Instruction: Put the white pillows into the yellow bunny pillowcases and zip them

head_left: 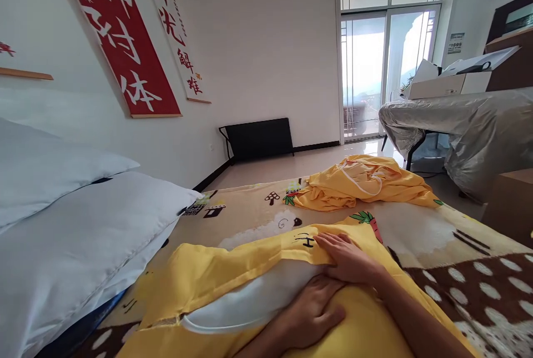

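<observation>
A yellow pillowcase [204, 269] lies on the bed, with a white pillow [254, 302] showing through its long opening. My right hand [347, 258] rests on the yellow fabric past the opening's right end, fingers stretched out and lying flat, beside small dark lettering. Closer to me, my left hand [310, 313] presses on the near side of the opening, thumb apart from the fingers. Its fingertips reach under my right hand and are partly hidden.
A crumpled yellow cloth [366, 180] lies at the bed's far edge. White pillows [95, 230] are stacked at left on the patterned blanket [245, 213]. A plastic-covered table [466, 119] holds an open white box [449, 85] at right, above a cardboard box [510, 205].
</observation>
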A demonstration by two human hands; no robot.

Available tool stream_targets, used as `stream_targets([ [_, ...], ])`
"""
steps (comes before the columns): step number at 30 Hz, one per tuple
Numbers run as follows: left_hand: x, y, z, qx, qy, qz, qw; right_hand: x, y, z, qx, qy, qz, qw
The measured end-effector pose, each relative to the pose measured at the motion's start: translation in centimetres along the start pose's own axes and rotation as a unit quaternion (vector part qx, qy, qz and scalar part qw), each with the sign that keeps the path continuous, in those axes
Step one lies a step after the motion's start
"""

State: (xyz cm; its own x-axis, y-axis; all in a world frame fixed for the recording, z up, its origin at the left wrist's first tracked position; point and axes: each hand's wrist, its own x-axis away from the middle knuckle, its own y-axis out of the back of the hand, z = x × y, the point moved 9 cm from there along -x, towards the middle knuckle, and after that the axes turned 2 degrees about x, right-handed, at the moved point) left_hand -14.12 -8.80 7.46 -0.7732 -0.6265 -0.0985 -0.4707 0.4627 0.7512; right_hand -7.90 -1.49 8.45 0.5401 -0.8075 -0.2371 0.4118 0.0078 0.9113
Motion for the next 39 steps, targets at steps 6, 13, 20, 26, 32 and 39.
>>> stream_targets([
  [6,-0.3,0.1,-0.5,-0.068,0.064,0.046,0.995,1.1,5.0,-4.5,0.142,-0.184,-0.057,0.971],
  [13,-3.9,-0.5,-4.2,-0.356,0.048,0.163,0.919,2.4,7.0,-4.8,0.176,-0.259,-0.100,0.945],
  [20,-9.8,-2.4,-3.9,-0.253,0.000,0.202,0.946,2.3,6.8,-6.4,0.067,-0.255,-0.140,0.954],
  [26,-9.7,-1.1,2.3,-0.104,0.081,-0.012,0.991,2.2,7.2,-8.2,-0.056,-0.235,-0.175,0.954],
  [32,-9.2,-0.5,-0.6,-0.239,-0.049,-0.149,0.958,2.2,7.4,-7.9,-0.126,-0.144,-0.125,0.974],
  [39,-10.1,-3.4,-0.9,-0.354,-0.079,-0.002,0.932,4.2,10.0,-7.7,0.118,-0.280,-0.187,0.934],
])
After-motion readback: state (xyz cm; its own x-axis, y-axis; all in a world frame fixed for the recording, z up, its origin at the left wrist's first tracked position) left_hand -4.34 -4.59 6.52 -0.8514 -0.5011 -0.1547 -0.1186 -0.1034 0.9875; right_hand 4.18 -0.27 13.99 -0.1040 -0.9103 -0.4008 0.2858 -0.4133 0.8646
